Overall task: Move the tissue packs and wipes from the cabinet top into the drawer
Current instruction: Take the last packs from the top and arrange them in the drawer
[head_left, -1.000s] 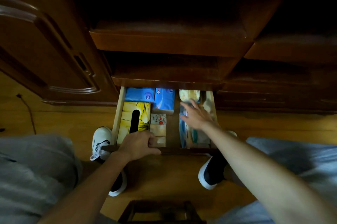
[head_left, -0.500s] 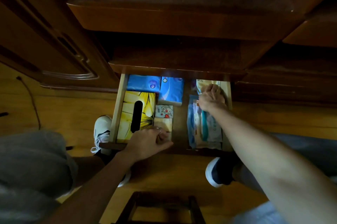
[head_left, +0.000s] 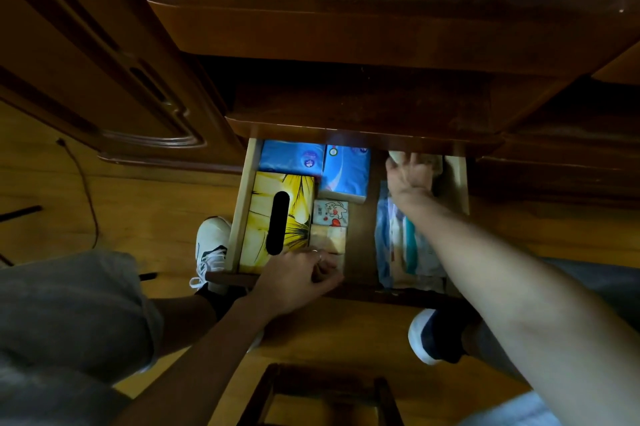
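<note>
The open wooden drawer (head_left: 242,204) holds a yellow tissue box (head_left: 298,193), two blue tissue packs (head_left: 292,157) (head_left: 346,171), and small pocket packs (head_left: 330,212). A wipes pack (head_left: 403,245) lies along the right side under my forearm. My left hand (head_left: 298,278) rests at the drawer's front edge, fingers curled by a small tan pack (head_left: 330,240). My right hand (head_left: 410,172) reaches to the drawer's back right corner, fingers on a pale pack (head_left: 434,164) that is mostly hidden by the hand and the cabinet overhang.
The dark wooden cabinet (head_left: 346,30) overhangs the drawer. A cabinet door (head_left: 86,72) is at left. My white shoes (head_left: 211,249) (head_left: 426,335) stand on the wood floor beside the drawer. A dark wooden stool frame (head_left: 322,394) sits at the bottom. A cable (head_left: 86,197) lies left.
My right hand has slid from the middle of the wipes pack to the drawer's back right corner. My left hand stayed at the front edge. The view has tilted down and closer.
</note>
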Available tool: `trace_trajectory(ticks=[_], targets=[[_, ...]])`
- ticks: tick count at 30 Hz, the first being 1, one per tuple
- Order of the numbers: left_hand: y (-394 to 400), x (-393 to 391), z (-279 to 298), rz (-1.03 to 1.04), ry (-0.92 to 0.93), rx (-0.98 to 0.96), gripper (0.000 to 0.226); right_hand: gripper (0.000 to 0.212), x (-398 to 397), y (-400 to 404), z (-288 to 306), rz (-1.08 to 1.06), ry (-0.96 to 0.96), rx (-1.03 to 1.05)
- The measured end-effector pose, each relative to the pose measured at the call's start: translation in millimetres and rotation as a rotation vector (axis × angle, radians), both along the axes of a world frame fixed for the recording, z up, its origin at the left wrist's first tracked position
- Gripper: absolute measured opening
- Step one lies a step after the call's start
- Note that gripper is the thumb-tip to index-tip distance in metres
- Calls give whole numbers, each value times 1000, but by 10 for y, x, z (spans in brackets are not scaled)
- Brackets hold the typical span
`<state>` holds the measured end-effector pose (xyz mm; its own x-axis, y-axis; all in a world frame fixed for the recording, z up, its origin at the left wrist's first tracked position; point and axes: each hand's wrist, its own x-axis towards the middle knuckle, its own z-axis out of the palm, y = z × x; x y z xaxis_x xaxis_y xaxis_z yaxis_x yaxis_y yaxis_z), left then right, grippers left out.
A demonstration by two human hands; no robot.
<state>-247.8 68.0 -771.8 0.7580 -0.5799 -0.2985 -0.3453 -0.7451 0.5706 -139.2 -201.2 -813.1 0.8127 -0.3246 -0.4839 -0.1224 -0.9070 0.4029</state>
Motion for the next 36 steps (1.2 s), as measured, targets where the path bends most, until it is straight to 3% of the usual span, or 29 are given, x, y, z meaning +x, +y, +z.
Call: trace_trajectory(ticks=[9,15,19,26,32,36], targets=[[12,11,23,-14,35,29,50,46,-42,-31,102,87,39,-8],[42,-39,53,-60,11,33,68,37,-184,17,175,-1,-15,34],[42,-52,21,-53,-23,26,69,60,-354,3,136,-159,-164,120],[30,-42,12,-31,-38,18,66,93,-389,-88,54,-164,-303,152],[41,-44,43,-31,4,29,66,109,-307,-190,-20,-39,-183,89],[51,-60,50,-39,13,25,67,95,-354,-171,-31,-21,-22,104]])
